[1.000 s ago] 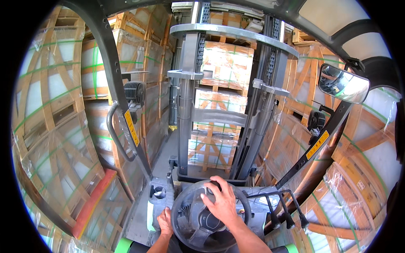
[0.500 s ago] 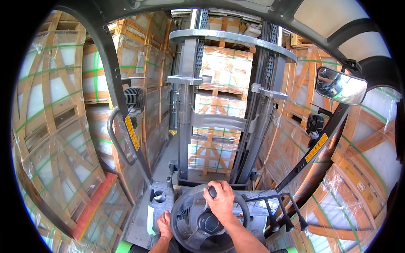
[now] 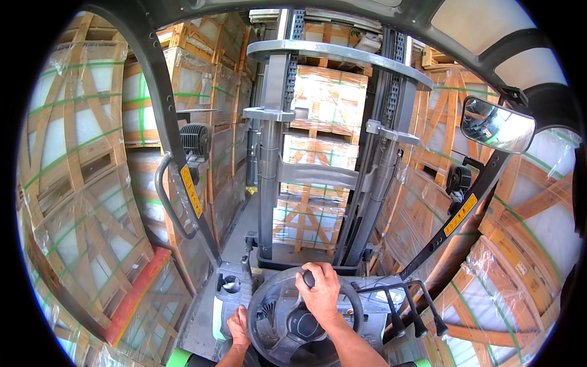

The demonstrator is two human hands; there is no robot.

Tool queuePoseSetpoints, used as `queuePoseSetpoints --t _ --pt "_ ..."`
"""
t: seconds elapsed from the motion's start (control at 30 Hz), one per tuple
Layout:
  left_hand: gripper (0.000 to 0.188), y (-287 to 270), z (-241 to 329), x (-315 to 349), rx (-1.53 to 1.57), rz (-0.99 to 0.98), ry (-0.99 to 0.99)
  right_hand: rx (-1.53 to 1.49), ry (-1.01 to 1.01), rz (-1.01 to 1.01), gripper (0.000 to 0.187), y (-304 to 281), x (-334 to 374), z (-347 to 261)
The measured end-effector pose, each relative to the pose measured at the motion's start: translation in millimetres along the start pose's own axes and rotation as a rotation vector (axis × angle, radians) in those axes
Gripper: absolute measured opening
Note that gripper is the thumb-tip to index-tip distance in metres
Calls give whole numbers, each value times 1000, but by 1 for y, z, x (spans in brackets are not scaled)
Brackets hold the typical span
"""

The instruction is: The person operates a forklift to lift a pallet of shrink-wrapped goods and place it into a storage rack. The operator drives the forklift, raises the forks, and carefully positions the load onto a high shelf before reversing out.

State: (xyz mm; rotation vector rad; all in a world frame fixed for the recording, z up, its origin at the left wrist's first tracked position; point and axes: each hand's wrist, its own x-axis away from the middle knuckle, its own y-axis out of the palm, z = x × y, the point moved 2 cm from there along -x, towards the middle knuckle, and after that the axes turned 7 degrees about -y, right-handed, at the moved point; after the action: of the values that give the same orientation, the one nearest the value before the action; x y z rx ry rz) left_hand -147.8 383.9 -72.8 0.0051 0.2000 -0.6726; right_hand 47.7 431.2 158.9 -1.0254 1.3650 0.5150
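Right hand (image 3: 320, 292) closes over the steering wheel (image 3: 275, 318) knob, hiding it; left hand (image 3: 238, 327) grips the rim, fingers partly hidden; three black levers (image 3: 406, 309) beside

Matt grey plastic steering wheel (image 3: 275, 306); dull painted metal mast (image 3: 269, 183); rough wooden crates (image 3: 79, 153) under glossy plastic wrap.

Everything here is placed from the grey mast (image 3: 269, 183) of the forklift. Straight behind it, seen between its rails, rises a stack of film-wrapped crates (image 3: 321, 153) in pale wooden frames bound with green straps. To its left, taller crated packages (image 3: 79, 171) of the same kind line the aisle; to its right, more wrapped crates (image 3: 520, 244) lean in. A narrow yellow label (image 3: 191, 191) with black marks runs along the left cab pillar, and a second yellow label (image 3: 460, 215) lies on the right pillar.
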Motion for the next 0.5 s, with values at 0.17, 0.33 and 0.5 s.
queuePoseSetpoints --t 0.17,0.33,0.5 --pt "47 -1 -1 0 -12 -1 -21 -67 30 -47 35 -1 2 -3" --pt "46 -2 -15 -4 34 -9 -35 -93 162 -171 51 -20 5 -12" --pt "45 -6 -1 1 15 -22 -41 58 161 -201 50 -93 42 7"
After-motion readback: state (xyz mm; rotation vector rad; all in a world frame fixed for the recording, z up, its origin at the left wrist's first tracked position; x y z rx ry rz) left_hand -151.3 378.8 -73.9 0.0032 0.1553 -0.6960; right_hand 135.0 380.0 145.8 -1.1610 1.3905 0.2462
